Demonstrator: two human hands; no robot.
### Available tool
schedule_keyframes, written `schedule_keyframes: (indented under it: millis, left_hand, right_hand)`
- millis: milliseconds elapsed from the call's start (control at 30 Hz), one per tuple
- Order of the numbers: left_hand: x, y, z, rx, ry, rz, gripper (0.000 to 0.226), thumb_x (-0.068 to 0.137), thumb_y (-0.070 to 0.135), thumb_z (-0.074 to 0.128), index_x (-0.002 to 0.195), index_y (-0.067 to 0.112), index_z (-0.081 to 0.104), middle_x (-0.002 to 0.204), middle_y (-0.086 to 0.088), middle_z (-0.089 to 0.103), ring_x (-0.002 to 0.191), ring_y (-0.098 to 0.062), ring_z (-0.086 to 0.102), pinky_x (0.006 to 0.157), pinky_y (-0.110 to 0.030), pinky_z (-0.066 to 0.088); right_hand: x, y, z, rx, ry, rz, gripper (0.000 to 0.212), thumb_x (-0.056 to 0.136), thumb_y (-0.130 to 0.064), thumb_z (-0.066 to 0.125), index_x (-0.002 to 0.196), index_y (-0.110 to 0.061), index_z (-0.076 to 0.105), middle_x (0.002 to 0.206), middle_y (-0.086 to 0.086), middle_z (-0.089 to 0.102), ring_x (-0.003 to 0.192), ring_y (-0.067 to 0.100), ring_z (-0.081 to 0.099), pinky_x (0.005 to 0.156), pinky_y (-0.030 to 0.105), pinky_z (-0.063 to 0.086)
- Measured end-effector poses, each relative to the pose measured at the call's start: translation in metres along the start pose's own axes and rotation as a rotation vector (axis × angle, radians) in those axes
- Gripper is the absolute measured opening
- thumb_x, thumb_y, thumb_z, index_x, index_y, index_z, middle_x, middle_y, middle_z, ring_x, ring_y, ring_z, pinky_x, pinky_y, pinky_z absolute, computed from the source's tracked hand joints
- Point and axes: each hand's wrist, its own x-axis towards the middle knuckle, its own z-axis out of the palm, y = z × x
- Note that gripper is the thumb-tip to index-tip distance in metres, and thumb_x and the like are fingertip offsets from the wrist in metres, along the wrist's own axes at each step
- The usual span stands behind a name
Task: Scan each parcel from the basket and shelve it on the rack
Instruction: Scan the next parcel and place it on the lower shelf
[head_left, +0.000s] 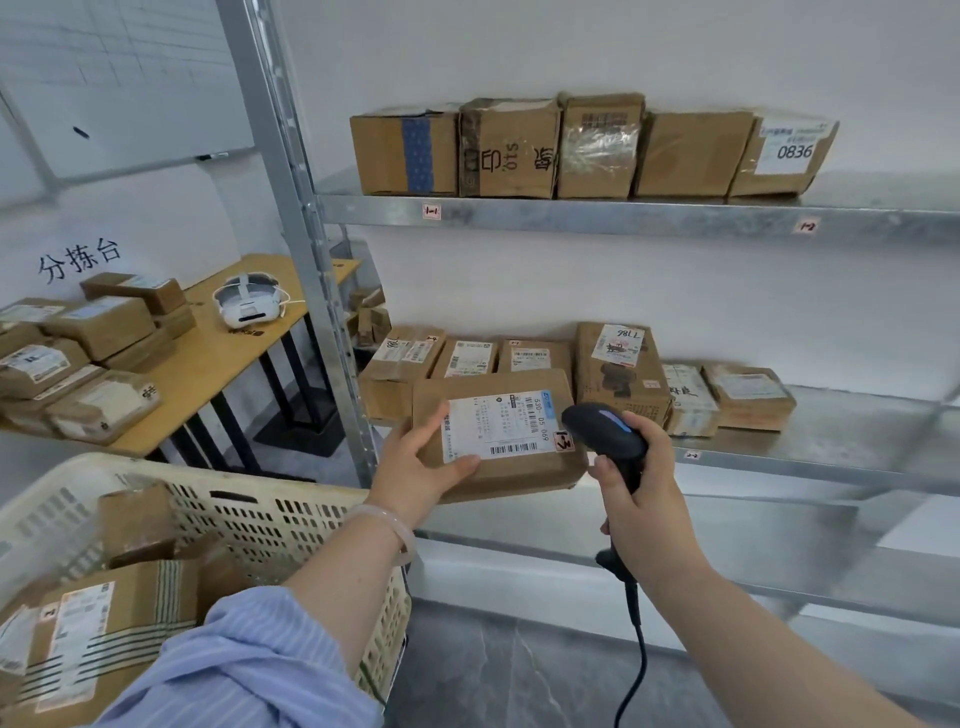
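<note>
Our left hand (421, 462) gripped the parcel (506, 470) by its left end, near the middle shelf of the rack (857, 431), long axis left-right, label up. Our right hand (641, 499) clasped the scanner (605, 434), nose pointing left.

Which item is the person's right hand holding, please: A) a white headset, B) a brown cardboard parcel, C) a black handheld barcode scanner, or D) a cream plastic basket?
C: the right hand grips the black handheld barcode scanner, while the left hand holds the brown cardboard parcel.
</note>
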Motion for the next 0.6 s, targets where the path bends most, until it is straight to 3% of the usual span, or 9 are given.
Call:
schedule_keyframes:
  millis: [133, 233, 400, 600]
  left_hand:
    - [0.012, 0.004, 0.001, -0.004, 0.036, 0.049, 0.082, 0.078, 0.033, 0.084, 0.147, 0.04, 0.041, 0.158, -0.001, 0.026, 0.146, -0.023, 0.027, 0.121, -0.047, 0.026]
    - [0.019, 0.009, 0.003, -0.024, 0.049, 0.078, 0.081, 0.077, 0.031, 0.084, 0.146, 0.039, 0.042, 0.156, 0.0, 0.028, 0.143, -0.023, 0.03, 0.12, -0.046, 0.028]
    - [0.027, 0.016, 0.006, 0.054, 0.054, 0.116, 0.082, 0.077, 0.032, 0.084, 0.146, 0.043, 0.04, 0.159, -0.001, 0.019, 0.147, -0.02, 0.021, 0.115, -0.024, 0.015]
    - [0.031, 0.023, 0.012, 0.027, 0.038, 0.136, 0.083, 0.078, 0.026, 0.084, 0.148, 0.038, 0.04, 0.16, 0.0, 0.016, 0.149, -0.021, 0.016, 0.122, -0.035, 0.015]
  right_hand:
    - [-0.004, -0.021, -0.003, -0.006, -0.002, -0.036, 0.053, 0.098, -0.029, 0.056, 0.114, -0.072, 0.03, 0.111, -0.022, 0.057, 0.084, -0.003, 0.061, 0.061, 0.022, 0.051]
    - [-0.009, -0.037, -0.005, -0.036, -0.008, -0.062, 0.053, 0.098, -0.029, 0.058, 0.111, -0.072, 0.031, 0.105, -0.023, 0.057, 0.078, -0.005, 0.058, 0.065, 0.015, 0.043]
    - [-0.024, -0.055, -0.004, -0.083, -0.019, -0.097, 0.051, 0.098, -0.026, 0.056, 0.11, -0.07, 0.032, 0.109, -0.028, 0.057, 0.083, -0.007, 0.055, 0.066, 0.005, 0.04]
    - [-0.038, -0.065, -0.005, -0.159, -0.012, -0.096, 0.054, 0.098, -0.028, 0.055, 0.106, -0.074, 0.029, 0.11, -0.028, 0.055, 0.08, -0.009, 0.054, 0.063, 0.005, 0.04]
